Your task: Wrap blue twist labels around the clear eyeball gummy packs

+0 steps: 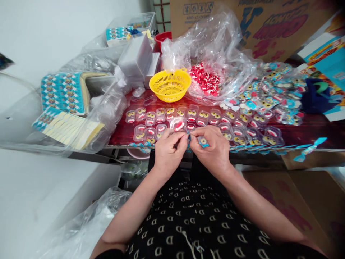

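Where hands pinch a sticker (202, 141), blister packs (172, 118), yellow basket (170, 85)

The person's black garment (205, 219) carries a repeated pale letter "D". The cardboard box (269, 25) at the back shows large red lettering, too cut off and blurred to read, beside small handling symbols (198, 8). Nothing else is legible.

Bright, even light; edges bulge and blur.
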Available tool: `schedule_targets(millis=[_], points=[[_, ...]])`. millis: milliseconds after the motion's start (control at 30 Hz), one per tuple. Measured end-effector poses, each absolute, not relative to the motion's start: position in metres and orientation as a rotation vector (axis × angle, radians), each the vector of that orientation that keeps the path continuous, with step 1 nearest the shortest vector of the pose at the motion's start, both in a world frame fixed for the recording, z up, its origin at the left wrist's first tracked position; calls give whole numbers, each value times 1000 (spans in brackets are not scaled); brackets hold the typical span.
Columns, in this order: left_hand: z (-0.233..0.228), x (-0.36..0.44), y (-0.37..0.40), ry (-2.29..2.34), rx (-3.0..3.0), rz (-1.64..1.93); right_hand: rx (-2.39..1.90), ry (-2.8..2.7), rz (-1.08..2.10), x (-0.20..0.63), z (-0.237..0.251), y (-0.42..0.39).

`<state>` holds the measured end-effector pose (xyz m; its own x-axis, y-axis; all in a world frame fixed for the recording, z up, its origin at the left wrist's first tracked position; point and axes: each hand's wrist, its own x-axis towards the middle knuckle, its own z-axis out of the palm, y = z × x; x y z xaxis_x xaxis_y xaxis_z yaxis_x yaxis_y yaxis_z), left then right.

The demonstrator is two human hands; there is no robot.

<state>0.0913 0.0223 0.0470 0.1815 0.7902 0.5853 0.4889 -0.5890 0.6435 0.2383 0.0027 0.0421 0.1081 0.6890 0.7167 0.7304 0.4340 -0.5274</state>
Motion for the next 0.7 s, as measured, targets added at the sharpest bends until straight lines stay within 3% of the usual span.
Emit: schedule_targets(millis=[367, 700], points=[[48, 89, 24, 1225, 2082, 1361, -1203, -1587, 151, 240, 44, 7], [52, 92, 26, 1156, 2126, 1313, -1166, -1652, 68, 247, 39, 6]])
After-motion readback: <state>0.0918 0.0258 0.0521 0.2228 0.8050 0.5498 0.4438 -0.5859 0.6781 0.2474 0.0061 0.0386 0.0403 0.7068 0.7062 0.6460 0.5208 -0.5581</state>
